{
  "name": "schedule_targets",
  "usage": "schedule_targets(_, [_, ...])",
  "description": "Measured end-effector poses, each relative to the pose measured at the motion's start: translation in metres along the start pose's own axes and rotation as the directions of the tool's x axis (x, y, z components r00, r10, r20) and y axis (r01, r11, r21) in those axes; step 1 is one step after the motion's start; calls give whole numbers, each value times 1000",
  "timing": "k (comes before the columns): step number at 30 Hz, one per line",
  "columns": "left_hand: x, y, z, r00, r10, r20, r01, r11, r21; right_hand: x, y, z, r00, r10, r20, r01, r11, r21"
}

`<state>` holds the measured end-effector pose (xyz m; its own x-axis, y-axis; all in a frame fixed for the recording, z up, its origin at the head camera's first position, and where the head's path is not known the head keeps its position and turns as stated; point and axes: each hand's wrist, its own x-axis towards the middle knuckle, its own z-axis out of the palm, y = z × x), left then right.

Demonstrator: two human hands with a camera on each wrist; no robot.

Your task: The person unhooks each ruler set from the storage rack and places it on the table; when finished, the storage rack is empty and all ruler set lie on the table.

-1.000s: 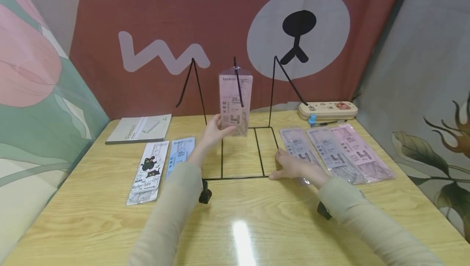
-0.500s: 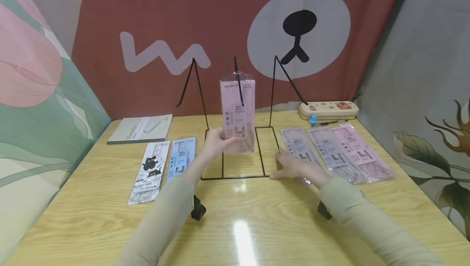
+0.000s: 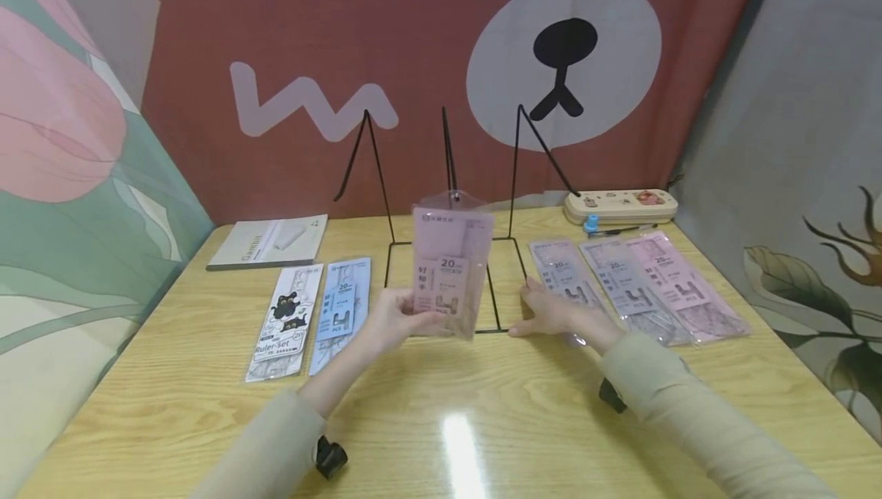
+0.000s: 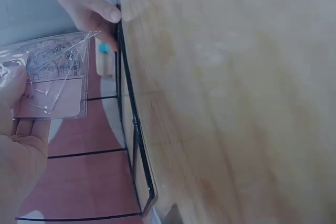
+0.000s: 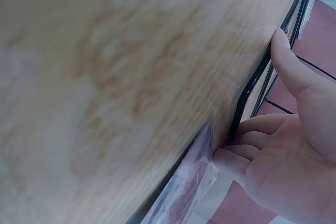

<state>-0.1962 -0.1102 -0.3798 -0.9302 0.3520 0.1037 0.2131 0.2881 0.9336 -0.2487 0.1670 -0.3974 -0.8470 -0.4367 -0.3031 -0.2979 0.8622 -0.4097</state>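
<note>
My left hand (image 3: 398,321) pinches a pink ruler set in a clear plastic packet (image 3: 451,254) by its lower left edge, thumb in front. The packet stands upright in front of a black wire display rack (image 3: 515,170), below the tip of its middle hook (image 3: 450,154). In the left wrist view the packet's lower end (image 4: 58,72) shows between thumb and fingers. At the rack's front right corner my right hand (image 3: 551,308) holds the base wire; the right wrist view shows its thumb along the front wire and its fingers (image 5: 257,135) at the corner.
Right of the rack lie purple (image 3: 561,269), grey-violet (image 3: 623,281) and pink (image 3: 678,281) ruler packets. On the left are a cat-printed ruler set (image 3: 285,315), a blue ruler packet (image 3: 342,304) and a notebook (image 3: 269,241). A pencil case (image 3: 620,208) and pen (image 3: 620,230) lie back right.
The left hand has brought the pink ruler packet down and toward me, from the middle hook to the front of the rack. The right hand stays at the rack's corner.
</note>
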Motion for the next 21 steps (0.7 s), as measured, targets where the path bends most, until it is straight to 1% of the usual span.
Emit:
schedule_targets(2, [-9, 1, -1, 1000, 24, 13, -24, 1000, 4, 0, 0, 0, 1000, 0, 2, 0, 1000, 1])
schedule_targets(6, [-30, 6, -7, 999, 25, 47, -26, 1000, 11, -1, 0, 0, 1000, 11, 6, -11, 1000, 11])
schedule_targets(9, [-49, 5, -17, 998, 9, 61, -11, 999, 30, -1, 0, 0, 1000, 16, 12, -16, 1000, 17])
schedule_targets(11, [-62, 2, -28, 999, 7, 50, -9, 999, 41, -1, -1, 0, 1000, 16, 12, -16, 1000, 20])
schedule_targets(13, [-76, -3, -42, 1000, -3, 20, 2, 998, 57, -1, 0, 0, 1000, 10, 10, -10, 1000, 14])
schedule_targets(15, [-90, -9, -61, 1000, -5, -20, 7, 996, 86, -1, 0, 0, 1000, 11, 8, -11, 1000, 17])
schedule_targets(18, [-112, -19, -95, 998, -4, -68, 15, 987, 158, -1, 1, 0, 1000, 7, 5, -7, 1000, 15])
schedule_targets(21, [-134, -30, -132, 992, -37, -120, 61, 976, 210, -1, 1, 0, 1000, 18, 11, -18, 1000, 25])
